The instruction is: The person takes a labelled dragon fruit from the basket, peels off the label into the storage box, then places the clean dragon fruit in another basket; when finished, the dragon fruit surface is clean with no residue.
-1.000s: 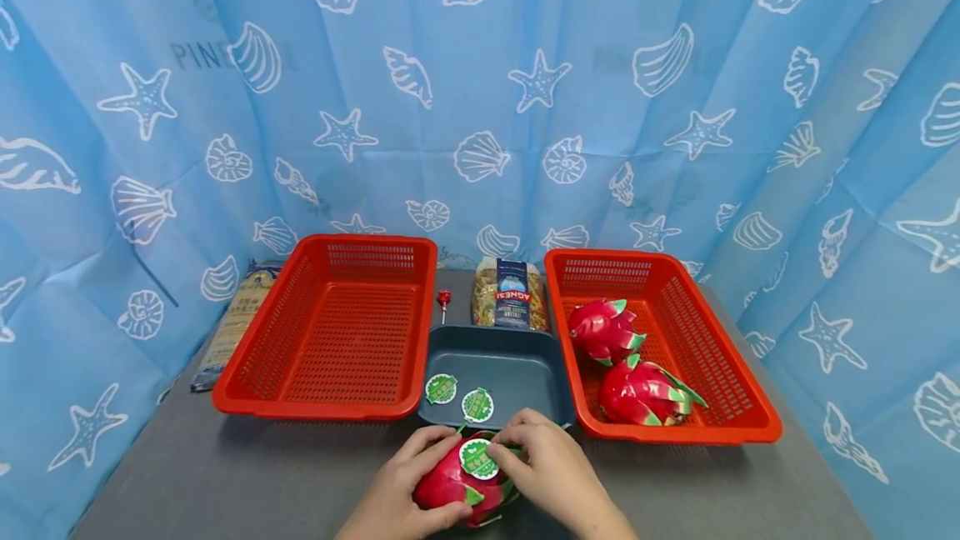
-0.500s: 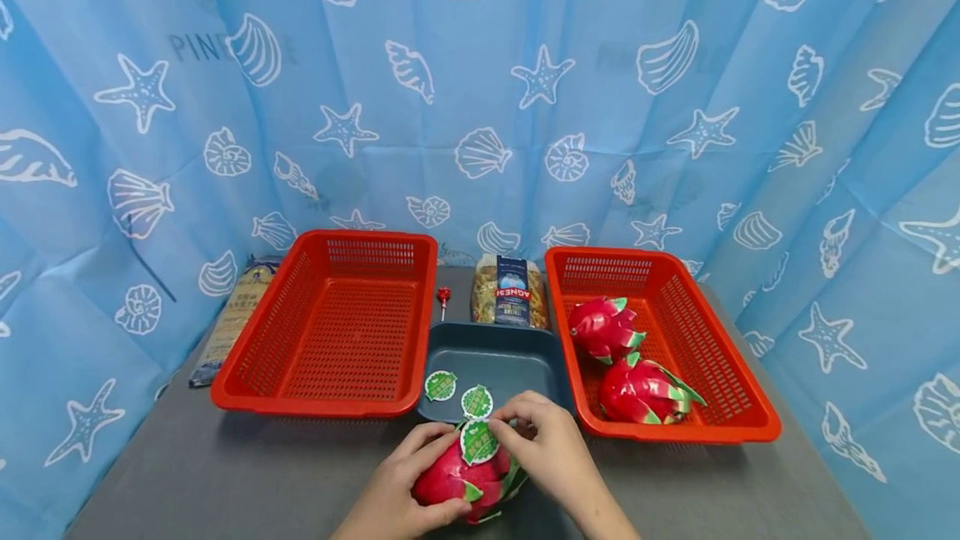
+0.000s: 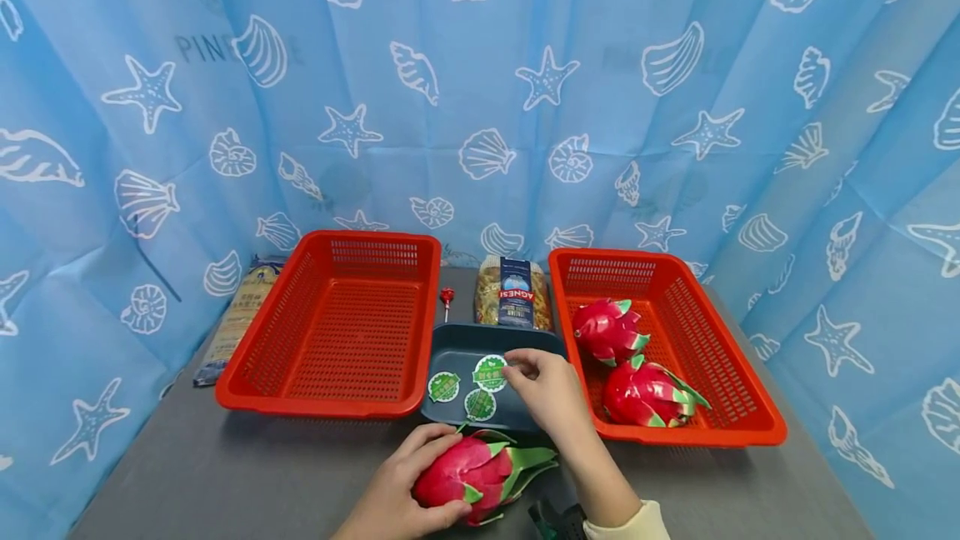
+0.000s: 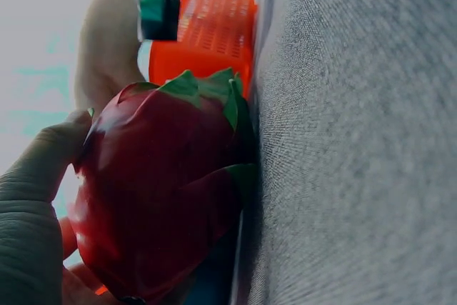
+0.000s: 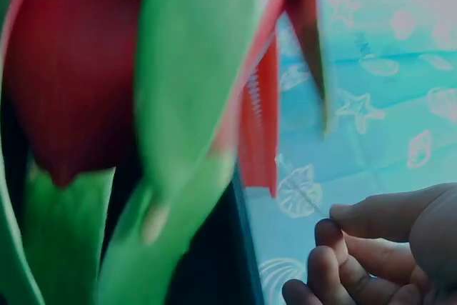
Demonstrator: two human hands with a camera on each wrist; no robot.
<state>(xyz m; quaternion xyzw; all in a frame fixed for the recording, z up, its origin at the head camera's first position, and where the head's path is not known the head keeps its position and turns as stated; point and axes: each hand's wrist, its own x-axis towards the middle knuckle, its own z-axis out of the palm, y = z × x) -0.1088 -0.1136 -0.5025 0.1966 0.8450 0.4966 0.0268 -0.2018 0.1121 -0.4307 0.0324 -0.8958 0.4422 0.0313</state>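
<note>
In the head view my left hand (image 3: 408,482) grips a pink dragon fruit (image 3: 457,477) with green-tipped scales, close to the table's front. The left wrist view shows the thumb (image 4: 50,155) against the red skin of that fruit (image 4: 157,183). Over the blue-grey tray (image 3: 457,338), my right hand (image 3: 547,390) pinches a round green-and-white sticker (image 3: 491,372) by its edge. Seen from the right wrist, thumb and index finger of the hand (image 5: 385,241) meet on its thin edge. Two similar stickers, one left (image 3: 443,387) and one lower (image 3: 480,405), are at the tray.
An unfilled red basket (image 3: 352,408) stands on the left. Another red basket (image 3: 697,437) on the right holds two dragon fruits (image 3: 648,392). Behind the tray are a pasta bag (image 3: 514,294) and a lollipop (image 3: 447,298). A long packet (image 3: 236,323) lies far left.
My right hand has lifted the sticker away from the dragon fruit and moved it forward over the tray. My left hand keeps its grip on the fruit.
</note>
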